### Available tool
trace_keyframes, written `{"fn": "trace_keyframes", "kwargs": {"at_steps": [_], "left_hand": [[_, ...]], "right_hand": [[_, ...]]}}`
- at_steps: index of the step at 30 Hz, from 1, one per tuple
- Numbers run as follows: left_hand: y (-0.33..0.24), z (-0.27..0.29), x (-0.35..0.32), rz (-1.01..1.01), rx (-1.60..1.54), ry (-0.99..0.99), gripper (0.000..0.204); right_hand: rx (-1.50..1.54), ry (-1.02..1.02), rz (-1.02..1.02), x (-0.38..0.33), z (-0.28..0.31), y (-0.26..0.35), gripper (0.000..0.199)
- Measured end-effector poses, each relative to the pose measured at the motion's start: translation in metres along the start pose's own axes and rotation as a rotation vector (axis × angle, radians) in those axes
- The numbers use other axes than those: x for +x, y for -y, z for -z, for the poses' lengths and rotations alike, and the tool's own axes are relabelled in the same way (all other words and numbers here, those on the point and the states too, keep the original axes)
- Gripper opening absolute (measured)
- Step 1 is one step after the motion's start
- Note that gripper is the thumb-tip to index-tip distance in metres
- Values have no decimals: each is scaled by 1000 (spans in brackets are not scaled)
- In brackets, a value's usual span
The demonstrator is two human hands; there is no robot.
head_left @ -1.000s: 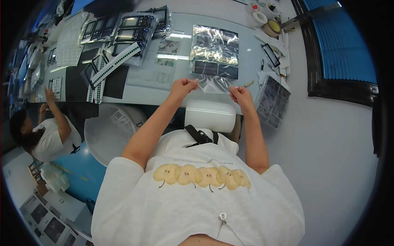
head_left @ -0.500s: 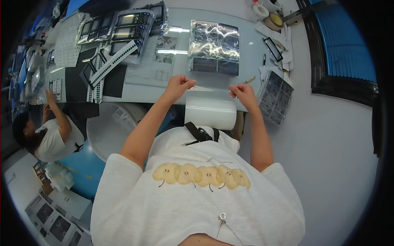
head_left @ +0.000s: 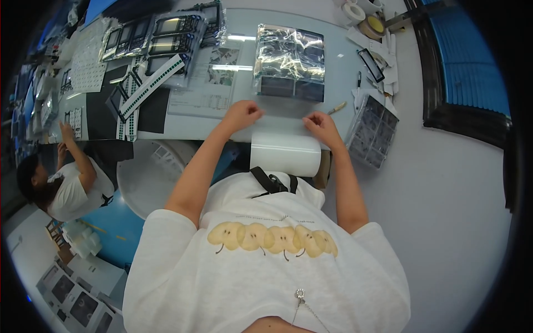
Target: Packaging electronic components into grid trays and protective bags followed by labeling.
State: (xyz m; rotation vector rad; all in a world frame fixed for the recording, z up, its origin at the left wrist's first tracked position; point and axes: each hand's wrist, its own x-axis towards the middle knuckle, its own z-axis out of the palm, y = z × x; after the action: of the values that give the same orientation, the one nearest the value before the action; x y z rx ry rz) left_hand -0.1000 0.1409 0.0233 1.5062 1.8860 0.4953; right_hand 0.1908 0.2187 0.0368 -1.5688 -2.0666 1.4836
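A wide roll of clear plastic film [head_left: 286, 154] lies across my lap at the table's front edge. Just above its left end, my left hand [head_left: 242, 115] is closed with the fingertips pinched. My right hand [head_left: 322, 127] pinches in the same way above the roll's right end. Between them the thin film is so transparent that its edge barely shows. Beyond my hands, a block of dark compartment trays [head_left: 291, 87] stands on the table under shiny clear wrapping.
Another dark compartment tray [head_left: 373, 132] leans at the table's right edge, near a pen [head_left: 337, 107]. Bagged black frames [head_left: 173, 41] and green-dotted strips [head_left: 152, 86] lie to the left. A co-worker [head_left: 78, 177] sits far left, beside a large white bin [head_left: 130, 183].
My right hand has moved slightly left, so my hands are a little closer together. The bright glint of film between them has faded.
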Motion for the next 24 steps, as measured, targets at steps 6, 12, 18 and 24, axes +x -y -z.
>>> {"fn": "trace_keyframes", "kwargs": {"at_steps": [6,12,18,24], "left_hand": [[-10,-4,15,-3,-710,569,46],[117,38,-41,264,-380,-245,27],[34,31,-95,347,-696,360,49],[-67,20,-109,386,-1033,284,46]], "right_hand": [[422,386,89,18,-7,26,44],[407,93,-293,-31,50,-19,41],[361,355,-361,-86,4,11,46],[794,123,-345,-103,-11,45,55]]}}
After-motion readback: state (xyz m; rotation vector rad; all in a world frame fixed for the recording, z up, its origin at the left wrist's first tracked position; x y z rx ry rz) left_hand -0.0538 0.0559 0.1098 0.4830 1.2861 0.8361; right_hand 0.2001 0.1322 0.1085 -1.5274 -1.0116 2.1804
